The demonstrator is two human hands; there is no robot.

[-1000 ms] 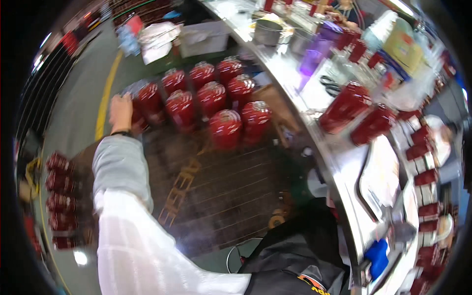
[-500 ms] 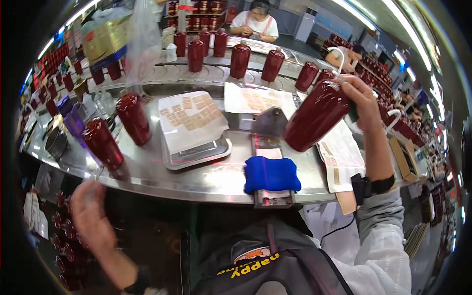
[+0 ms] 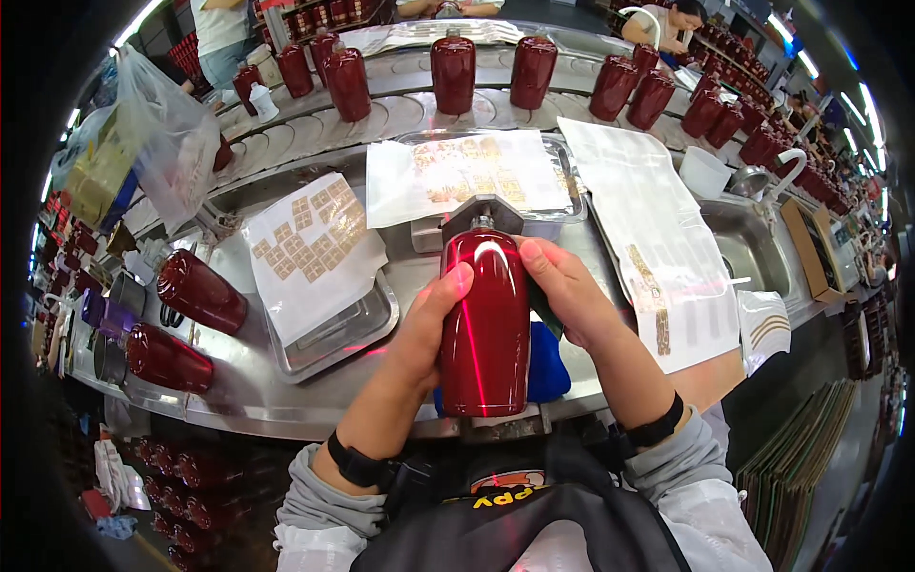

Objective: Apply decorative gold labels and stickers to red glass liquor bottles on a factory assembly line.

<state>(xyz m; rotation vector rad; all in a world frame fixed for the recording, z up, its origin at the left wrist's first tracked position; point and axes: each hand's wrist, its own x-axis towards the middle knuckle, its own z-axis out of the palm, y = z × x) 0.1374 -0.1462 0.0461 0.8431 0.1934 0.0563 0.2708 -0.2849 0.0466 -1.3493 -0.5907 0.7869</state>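
A glossy dark red bottle point(image 3: 484, 324) lies lengthwise on a metal jig point(image 3: 481, 212) in front of me, over a blue pad point(image 3: 547, 367). A thin red laser line runs along its side. My left hand point(image 3: 426, 329) grips the bottle's left flank. On the right flank rests my right hand point(image 3: 562, 286), fingers curled over the upper part. The bottle's neck points away from me toward a metal block.
Sheets of gold stickers point(image 3: 315, 243) lie on metal trays point(image 3: 367, 329) left and behind. Two red bottles point(image 3: 195, 291) lie at the left edge. More red bottles point(image 3: 453, 71) stand on the curved conveyor. A sink point(image 3: 753, 243) is right; other people work beyond.
My view swung from the floor crates to the bench. The right hand brought the red bottle down from the air onto the jig, and the left hand came up to grip it.
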